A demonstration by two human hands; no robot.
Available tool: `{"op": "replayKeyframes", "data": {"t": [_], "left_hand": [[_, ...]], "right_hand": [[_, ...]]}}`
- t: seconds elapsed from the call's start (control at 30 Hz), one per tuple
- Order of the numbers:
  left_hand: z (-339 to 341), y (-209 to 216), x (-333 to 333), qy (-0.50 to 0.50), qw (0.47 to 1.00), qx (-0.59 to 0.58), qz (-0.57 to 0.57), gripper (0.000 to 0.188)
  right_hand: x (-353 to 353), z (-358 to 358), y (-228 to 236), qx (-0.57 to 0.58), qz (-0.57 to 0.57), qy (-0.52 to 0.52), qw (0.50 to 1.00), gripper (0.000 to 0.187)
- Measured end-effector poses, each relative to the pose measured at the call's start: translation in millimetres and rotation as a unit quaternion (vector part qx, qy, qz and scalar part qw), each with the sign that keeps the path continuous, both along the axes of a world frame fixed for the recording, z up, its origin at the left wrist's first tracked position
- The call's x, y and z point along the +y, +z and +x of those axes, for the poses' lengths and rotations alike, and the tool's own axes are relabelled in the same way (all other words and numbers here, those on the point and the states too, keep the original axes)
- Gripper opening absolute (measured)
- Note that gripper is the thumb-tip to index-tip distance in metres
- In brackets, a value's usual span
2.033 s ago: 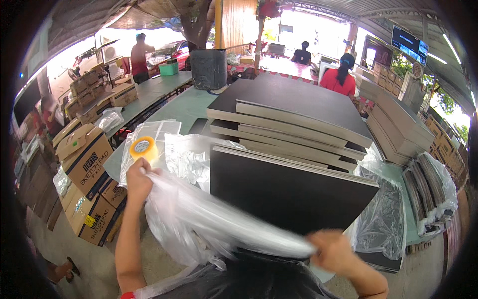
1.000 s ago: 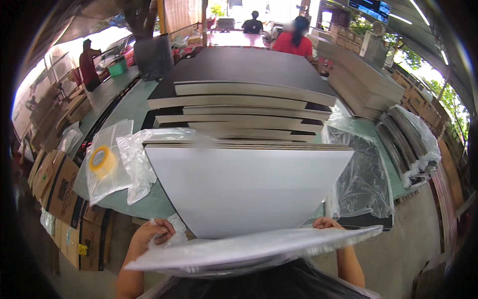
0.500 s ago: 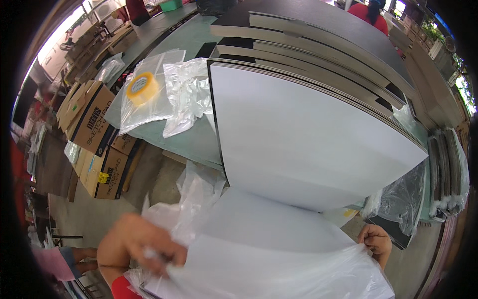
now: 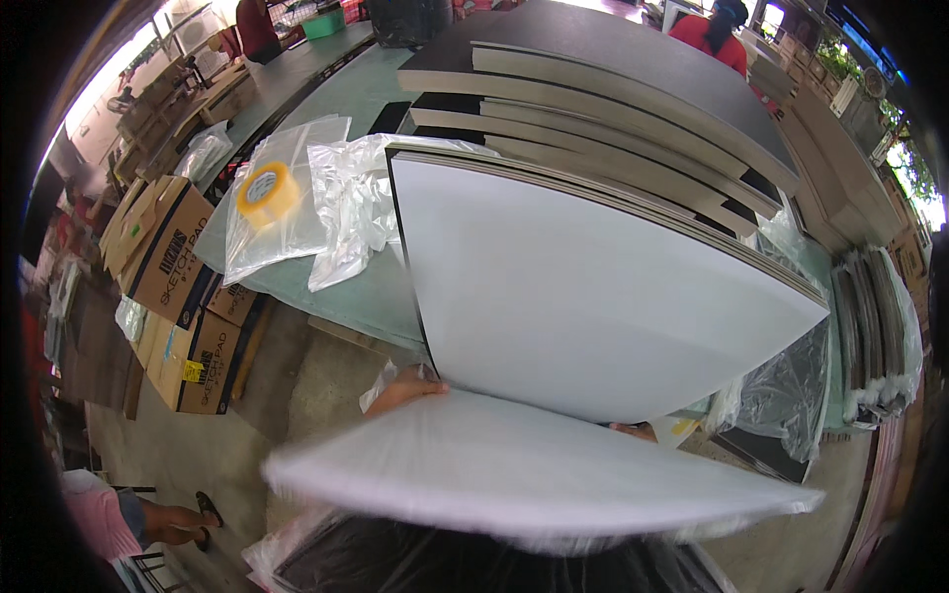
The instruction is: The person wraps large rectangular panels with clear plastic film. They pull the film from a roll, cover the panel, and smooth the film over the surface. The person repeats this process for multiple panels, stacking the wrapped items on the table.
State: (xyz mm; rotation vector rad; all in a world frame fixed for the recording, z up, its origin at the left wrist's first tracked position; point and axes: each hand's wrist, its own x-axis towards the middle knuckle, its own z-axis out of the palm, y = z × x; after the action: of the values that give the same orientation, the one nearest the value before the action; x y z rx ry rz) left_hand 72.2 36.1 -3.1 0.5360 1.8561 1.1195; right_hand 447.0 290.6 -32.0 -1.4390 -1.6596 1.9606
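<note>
A large white-faced pad (image 4: pixel 603 287) with dark edges leans upright against the table. Below it tilts a large white sheet (image 4: pixel 534 469), its near edge smeared by motion; whether it is one sheet or several I cannot tell. At the sheet's far left corner, my left hand (image 4: pixel 407 388) grips the edge, thumb on top. My right hand (image 4: pixel 635 431) shows only a few fingers at the far edge, further right, closed on the same sheet. Under the sheet lies a black flat item in clear plastic (image 4: pixel 435 558), partly hidden.
Dark-topped thick pads (image 4: pixel 633 84) are stacked behind. Left on the green table (image 4: pixel 346 321) lie clear plastic bags (image 4: pixel 331 198) and a tape roll (image 4: pixel 267 193). Cartons (image 4: pixel 173 257) stand left, wrapped pads (image 4: pixel 875 326) right. Other people (image 4: pixel 712 44) are farther off.
Both hands have moved from the sheet's near part to its far edge, by the upright pad. The sheet's near edge has lifted, baring the black item in plastic.
</note>
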Motion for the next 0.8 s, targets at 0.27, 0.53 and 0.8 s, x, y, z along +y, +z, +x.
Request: {"op": "replayKeyframes", "data": {"t": [0.27,0.53,0.8], "left_hand": [[-11.7,-105.9,13.5,-0.103,0.991,0.087,-0.002,0.073],[2.4,-59.2,-19.7,-0.158,0.98,0.103,-0.057,0.07],[4.6,241.9,-43.8,-0.27,0.947,0.119,0.126,0.025]], "right_hand": [[-15.2,-19.3,30.6,0.023,-0.017,0.054,0.998,0.069],[-32.9,17.0,0.0,-0.03,0.019,0.028,0.999,0.066],[-30.8,22.8,244.4,0.204,0.033,0.47,0.858,0.041]]}}
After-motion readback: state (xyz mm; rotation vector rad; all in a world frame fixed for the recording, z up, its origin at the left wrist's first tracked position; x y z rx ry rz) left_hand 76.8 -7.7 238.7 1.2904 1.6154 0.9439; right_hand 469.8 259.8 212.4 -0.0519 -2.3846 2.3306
